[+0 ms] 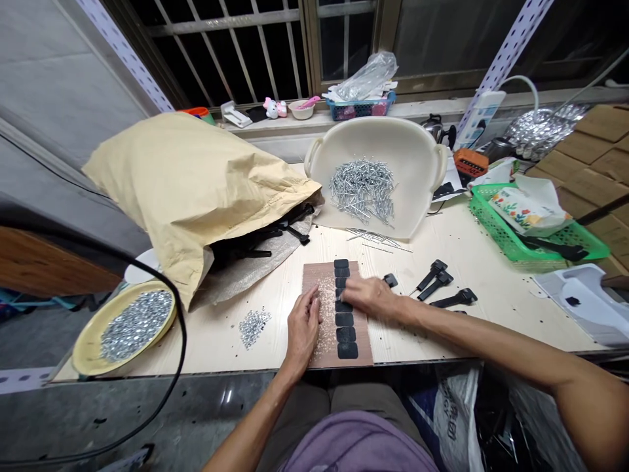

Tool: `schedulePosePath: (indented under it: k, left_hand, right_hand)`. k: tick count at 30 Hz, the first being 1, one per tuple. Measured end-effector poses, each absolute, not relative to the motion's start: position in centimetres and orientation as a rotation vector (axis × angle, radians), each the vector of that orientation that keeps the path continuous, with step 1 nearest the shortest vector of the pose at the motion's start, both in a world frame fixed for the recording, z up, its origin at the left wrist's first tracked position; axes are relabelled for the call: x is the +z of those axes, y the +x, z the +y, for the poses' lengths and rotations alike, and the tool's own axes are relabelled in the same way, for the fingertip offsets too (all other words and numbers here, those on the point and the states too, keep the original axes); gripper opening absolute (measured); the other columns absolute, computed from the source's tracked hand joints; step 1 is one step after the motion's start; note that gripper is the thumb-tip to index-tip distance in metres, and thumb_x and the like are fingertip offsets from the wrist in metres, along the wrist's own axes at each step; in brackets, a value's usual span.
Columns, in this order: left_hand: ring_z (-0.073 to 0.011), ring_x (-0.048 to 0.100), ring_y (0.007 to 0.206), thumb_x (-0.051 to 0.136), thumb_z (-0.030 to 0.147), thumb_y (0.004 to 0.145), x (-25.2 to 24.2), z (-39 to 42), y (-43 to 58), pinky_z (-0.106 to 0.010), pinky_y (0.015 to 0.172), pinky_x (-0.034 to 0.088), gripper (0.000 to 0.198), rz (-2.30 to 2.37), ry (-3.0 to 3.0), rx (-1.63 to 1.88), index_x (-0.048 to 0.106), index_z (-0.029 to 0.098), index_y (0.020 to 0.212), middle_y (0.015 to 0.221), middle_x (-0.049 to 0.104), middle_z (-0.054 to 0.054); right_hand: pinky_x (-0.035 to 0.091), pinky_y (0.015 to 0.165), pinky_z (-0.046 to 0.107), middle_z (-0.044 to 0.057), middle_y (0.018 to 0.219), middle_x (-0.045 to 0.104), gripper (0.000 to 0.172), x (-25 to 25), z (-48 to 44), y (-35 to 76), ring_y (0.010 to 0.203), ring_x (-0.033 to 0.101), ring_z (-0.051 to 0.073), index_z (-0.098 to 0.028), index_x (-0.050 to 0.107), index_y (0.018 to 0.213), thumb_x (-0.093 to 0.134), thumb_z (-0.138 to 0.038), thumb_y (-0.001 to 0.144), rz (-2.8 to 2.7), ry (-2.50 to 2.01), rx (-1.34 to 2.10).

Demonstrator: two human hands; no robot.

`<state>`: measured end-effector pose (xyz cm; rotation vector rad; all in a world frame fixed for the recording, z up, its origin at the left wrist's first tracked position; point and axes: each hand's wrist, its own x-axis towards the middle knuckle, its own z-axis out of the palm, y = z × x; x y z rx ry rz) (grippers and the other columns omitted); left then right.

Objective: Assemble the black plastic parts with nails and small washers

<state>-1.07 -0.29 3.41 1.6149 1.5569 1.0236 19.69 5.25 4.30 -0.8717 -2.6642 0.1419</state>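
A brown board (362,328) lies at the table's front edge, with a column of black rounded rectangular pads (347,351) down it and many tiny pale bits (325,321) scattered to their left. At the board's left side rests my left hand (302,328), fingers loosely bent and apart from the thumb, with nothing visible in it. My right hand (371,296) reaches across from the right onto the middle of the column. Its fingers are curled down over a pad, and whatever they pinch is hidden. Black strap-like parts (437,282) lie right of that hand.
A white basin (417,203) holds metal pins (363,187). Left are a tan sack (196,170) with black parts, a yellow bowl (81,354) of small shiny pieces, and a little pile (254,326) of them. A green basket (496,229) stands right. A black cable (183,328) hangs at left.
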Motion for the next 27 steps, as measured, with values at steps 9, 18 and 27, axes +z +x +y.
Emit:
schedulePosePath:
  k: [9, 18, 27]
  left_hand:
    - [-0.0121, 0.055, 0.057, 0.043, 0.036, 0.09, 3.5, 0.0, -1.0, -0.028, 0.064, 0.047, 0.04, 1.578, 1.656, 1.023, 0.055, 0.019, 0.124, 0.091, 0.063, -0.005]
    - [-0.0131, 0.057, 0.063, 0.044, 0.039, 0.089, 3.7, 0.0, -0.8, -0.029, 0.064, 0.048, 0.042, 1.582, 1.68, 0.977, 0.054, 0.019, 0.124, 0.105, 0.062, -0.007]
    - [-0.0168, 0.06, 0.073, 0.043, 0.04, 0.088, 2.9, 0.3, -1.0, -0.032, 0.071, 0.048, 0.043, 1.622, 1.801, 0.994, 0.056, 0.019, 0.122, 0.108, 0.064, -0.008]
  right_hand:
    - [0.03, 0.049, 0.019, 0.0, 0.082, 0.055, 0.022, 6.3, 4.8, 22.3, 0.068, 0.048, 0.009, -0.018, 0.058, 0.084, 0.039, -0.022, 0.094, -2.68, -0.971, 0.183]
    - [0.041, 0.065, 0.029, 0.01, 0.119, 0.054, 0.064, 8.5, 1.2, 32.2, 0.094, 0.055, 0.023, -0.019, 0.044, 0.128, 0.068, -0.033, 0.071, -2.937, -1.483, 0.186]
    - [0.035, 0.057, 0.027, 0.011, 0.095, 0.055, 0.021, 5.4, 0.5, 30.1, 0.078, 0.052, 0.017, -0.013, 0.053, 0.092, 0.033, -0.009, 0.09, -2.996, -1.688, -0.132]
